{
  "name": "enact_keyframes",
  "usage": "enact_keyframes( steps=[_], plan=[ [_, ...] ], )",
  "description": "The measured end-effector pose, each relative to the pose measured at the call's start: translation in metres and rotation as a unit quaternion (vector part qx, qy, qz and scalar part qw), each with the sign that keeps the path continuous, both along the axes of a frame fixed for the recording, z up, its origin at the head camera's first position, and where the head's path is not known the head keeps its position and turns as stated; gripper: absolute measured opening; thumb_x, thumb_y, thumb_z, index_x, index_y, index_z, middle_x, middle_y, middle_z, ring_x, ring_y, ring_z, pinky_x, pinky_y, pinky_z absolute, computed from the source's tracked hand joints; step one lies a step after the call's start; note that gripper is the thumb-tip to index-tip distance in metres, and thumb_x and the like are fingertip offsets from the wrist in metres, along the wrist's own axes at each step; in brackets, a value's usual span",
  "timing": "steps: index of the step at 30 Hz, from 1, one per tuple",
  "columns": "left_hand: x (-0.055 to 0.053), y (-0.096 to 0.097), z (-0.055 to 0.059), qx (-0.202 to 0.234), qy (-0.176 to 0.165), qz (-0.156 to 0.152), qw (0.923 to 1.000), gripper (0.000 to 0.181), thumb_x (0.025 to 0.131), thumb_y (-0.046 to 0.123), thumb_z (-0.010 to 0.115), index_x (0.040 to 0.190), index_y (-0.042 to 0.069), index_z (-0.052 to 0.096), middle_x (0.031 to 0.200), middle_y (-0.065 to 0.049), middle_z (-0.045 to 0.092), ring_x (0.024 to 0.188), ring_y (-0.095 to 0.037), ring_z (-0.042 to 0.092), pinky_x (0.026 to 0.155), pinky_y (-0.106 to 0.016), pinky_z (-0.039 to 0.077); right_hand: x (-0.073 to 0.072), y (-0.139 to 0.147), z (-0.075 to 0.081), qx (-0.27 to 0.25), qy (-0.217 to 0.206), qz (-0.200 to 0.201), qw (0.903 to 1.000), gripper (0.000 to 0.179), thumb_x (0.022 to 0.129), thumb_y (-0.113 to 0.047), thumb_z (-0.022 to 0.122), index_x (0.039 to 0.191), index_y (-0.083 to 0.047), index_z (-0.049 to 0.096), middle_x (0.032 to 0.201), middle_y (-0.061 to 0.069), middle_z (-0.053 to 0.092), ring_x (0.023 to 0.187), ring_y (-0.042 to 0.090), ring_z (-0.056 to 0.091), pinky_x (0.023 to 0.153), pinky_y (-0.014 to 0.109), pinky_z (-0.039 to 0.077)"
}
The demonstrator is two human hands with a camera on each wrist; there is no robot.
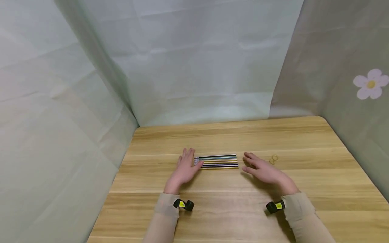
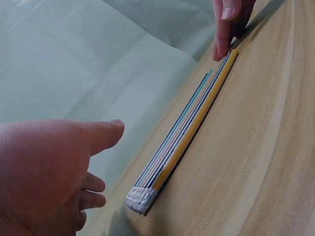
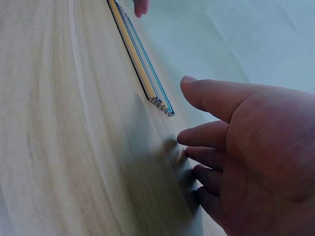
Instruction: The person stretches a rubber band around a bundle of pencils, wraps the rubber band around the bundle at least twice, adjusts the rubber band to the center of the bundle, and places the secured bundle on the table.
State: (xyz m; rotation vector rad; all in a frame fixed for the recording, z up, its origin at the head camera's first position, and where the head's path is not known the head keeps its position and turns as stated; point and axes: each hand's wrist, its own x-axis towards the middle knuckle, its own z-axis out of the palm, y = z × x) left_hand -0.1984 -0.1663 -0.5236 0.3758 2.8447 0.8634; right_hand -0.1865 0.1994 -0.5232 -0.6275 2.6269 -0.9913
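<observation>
Several pencils [image 1: 220, 161] lie side by side in a flat row on the wooden table, striped in dark, teal, pink and yellow. Their silvery eraser ends [image 2: 140, 199] face my left hand [image 1: 185, 168], which is held at that end with its fingers extended and the thumb overlapping the pencils in the head view. Beyond the opposite ends [image 3: 161, 106], my right hand [image 1: 262, 170] has its fingers loosely bent, palm toward the row, holding nothing. In the right wrist view a gap shows between its fingertips and the pencils.
Thin yellowish rubber bands [image 1: 274, 159] lie on the table [image 1: 231, 209] just beyond my right hand. Pale cloth walls [image 1: 200, 67] enclose the table at the back and both sides. A flower [image 1: 371, 84] decorates the right wall.
</observation>
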Motion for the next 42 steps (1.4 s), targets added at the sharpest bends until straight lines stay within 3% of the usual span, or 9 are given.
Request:
enact_keyframes(
  steps=[4,9,15,20,25,30,35,42],
  plan=[
    [-0.001,0.003,-0.002,0.019,0.016,-0.011,0.9996,0.084,0.109,0.052,0.055,0.165,-0.005,0.029,0.172,-0.026,0.026,0.162,-0.045,0.006,0.128,-0.062,0.007,-0.001,-0.001,0.001,0.006,0.005,0.003,1.0,0.067,0.112,-0.037,0.057,0.161,0.006,0.039,0.173,0.025,0.024,0.158,0.049,0.019,0.123,0.066,0.022],
    [-0.005,0.009,-0.005,0.025,0.043,-0.048,0.9976,0.082,0.105,0.05,0.066,0.162,-0.001,0.037,0.166,-0.021,0.039,0.161,-0.044,0.015,0.129,-0.056,0.013,-0.009,-0.006,0.003,0.019,0.027,0.003,0.9994,0.074,0.108,-0.037,0.065,0.16,0.009,0.038,0.167,0.031,0.033,0.154,0.052,0.029,0.122,0.066,0.026],
    [-0.015,0.016,0.001,-0.047,0.08,-0.113,0.9893,0.09,0.095,0.053,0.078,0.159,0.001,0.041,0.158,-0.02,0.043,0.157,-0.047,0.023,0.127,-0.06,0.018,-0.027,-0.028,0.016,0.071,0.07,0.019,0.9948,0.089,0.097,-0.046,0.079,0.16,0.006,0.041,0.159,0.032,0.044,0.146,0.051,0.043,0.119,0.064,0.035],
    [-0.024,0.022,0.007,-0.125,0.074,-0.152,0.9777,0.094,0.092,0.058,0.08,0.158,0.003,0.042,0.155,-0.018,0.044,0.151,-0.039,0.035,0.126,-0.056,0.024,-0.041,-0.056,0.02,0.104,0.103,0.067,0.987,0.097,0.087,-0.053,0.087,0.157,0.0,0.048,0.157,0.027,0.049,0.144,0.046,0.047,0.119,0.059,0.037],
    [-0.03,0.032,0.01,-0.19,0.067,-0.172,0.9643,0.098,0.089,0.063,0.081,0.157,0.005,0.043,0.154,-0.016,0.046,0.147,-0.037,0.039,0.123,-0.054,0.03,-0.051,-0.072,0.017,0.138,0.123,0.105,0.9771,0.097,0.08,-0.057,0.091,0.152,-0.003,0.055,0.151,0.022,0.055,0.138,0.041,0.052,0.113,0.056,0.043],
    [-0.037,0.044,0.015,-0.205,0.047,-0.161,0.9641,0.097,0.082,0.061,0.089,0.15,0.005,0.049,0.146,-0.014,0.05,0.138,-0.033,0.046,0.118,-0.051,0.038,-0.056,-0.078,0.015,0.154,0.113,0.095,0.977,0.086,0.076,-0.05,0.097,0.142,-0.007,0.063,0.143,0.016,0.057,0.13,0.037,0.054,0.108,0.053,0.048],
    [-0.038,0.051,0.016,-0.206,0.011,-0.136,0.969,0.093,0.073,0.055,0.098,0.139,0.006,0.055,0.135,-0.01,0.052,0.123,-0.029,0.047,0.106,-0.046,0.046,-0.054,-0.09,0.017,0.192,0.095,0.081,0.9734,0.081,0.074,-0.044,0.099,0.138,-0.009,0.065,0.14,0.014,0.058,0.126,0.037,0.055,0.106,0.052,0.049],
    [-0.042,0.055,0.018,-0.199,0.001,-0.102,0.9746,0.093,0.068,0.047,0.103,0.137,0.005,0.057,0.136,-0.012,0.054,0.125,-0.03,0.047,0.107,-0.045,0.047,-0.053,-0.108,0.02,0.202,0.079,0.044,0.9752,0.079,0.069,-0.029,0.102,0.133,-0.004,0.064,0.128,0.012,0.062,0.118,0.033,0.057,0.102,0.049,0.051]
  ],
)
